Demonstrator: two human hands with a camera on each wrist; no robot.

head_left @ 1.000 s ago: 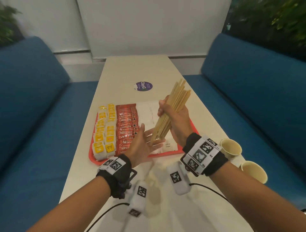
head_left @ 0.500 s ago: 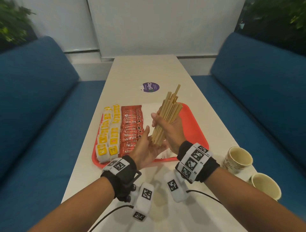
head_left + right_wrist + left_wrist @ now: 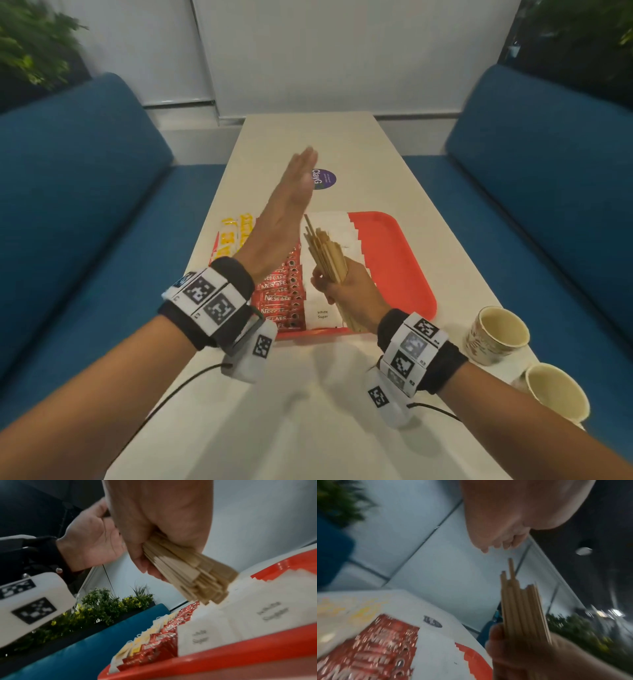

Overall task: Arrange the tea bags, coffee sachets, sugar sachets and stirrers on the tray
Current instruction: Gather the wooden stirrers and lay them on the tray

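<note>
My right hand (image 3: 337, 286) grips a bundle of wooden stirrers (image 3: 325, 255) upright over the red tray (image 3: 407, 274), their lower ends near the white sugar sachets (image 3: 323, 313). In the right wrist view the stirrers (image 3: 190, 573) fan out below my fist, just above the sugar sachets (image 3: 240, 615). My left hand (image 3: 284, 209) is raised flat with straight fingers, just left of the stirrers' top ends and holding nothing. Red coffee sachets (image 3: 279, 298) and yellow tea bags (image 3: 233, 233) lie in rows on the tray's left part.
Two paper cups (image 3: 500, 334) (image 3: 556, 390) stand on the white table (image 3: 308, 411) to the right of the tray. A purple sticker (image 3: 325, 179) lies beyond the tray. Blue sofas (image 3: 85, 192) flank the table on both sides.
My left hand left the stirrers' lower ends and rose flat beside their tops. My right hand lowered the bundle towards the sugar sachets.
</note>
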